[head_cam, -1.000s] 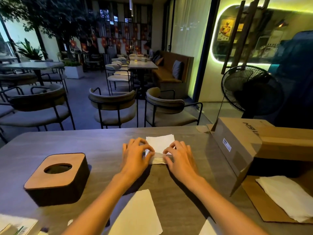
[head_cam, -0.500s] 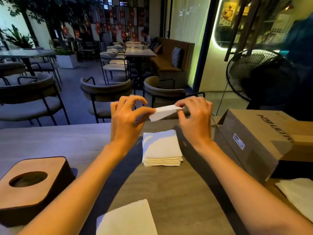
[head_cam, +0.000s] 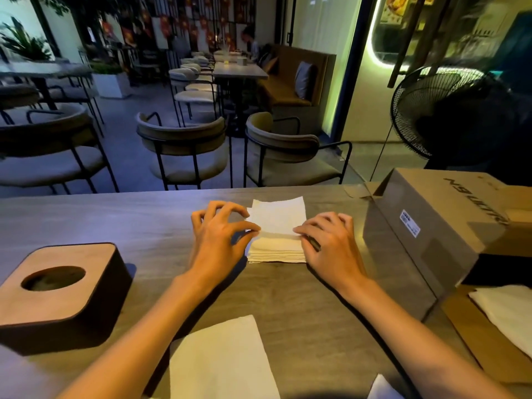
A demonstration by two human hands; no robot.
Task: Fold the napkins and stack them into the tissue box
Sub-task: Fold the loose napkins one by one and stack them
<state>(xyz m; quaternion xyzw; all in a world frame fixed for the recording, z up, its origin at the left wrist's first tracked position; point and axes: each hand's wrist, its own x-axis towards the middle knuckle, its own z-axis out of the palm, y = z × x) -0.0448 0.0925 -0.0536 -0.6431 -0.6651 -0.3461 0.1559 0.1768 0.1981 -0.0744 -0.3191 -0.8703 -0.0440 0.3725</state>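
Observation:
A pile of folded white napkins lies on the wooden table in front of me. On top of it lies a folded napkin, tipped toward the far side. My left hand pinches its near left corner between thumb and forefinger. My right hand pinches the near right corner. The tissue box, dark with a wooden lid and an oval hole, stands at the left, apart from both hands. An unfolded napkin lies flat near me.
A large cardboard box stands close at the right, with more napkins on a cardboard flap beside it. Another white napkin corner shows at the bottom edge. Chairs line the table's far side; a black fan stands right.
Half a second ago both hands held the folded napkin up in the air. Now they have brought it down onto the pile, still pinching its near corners.

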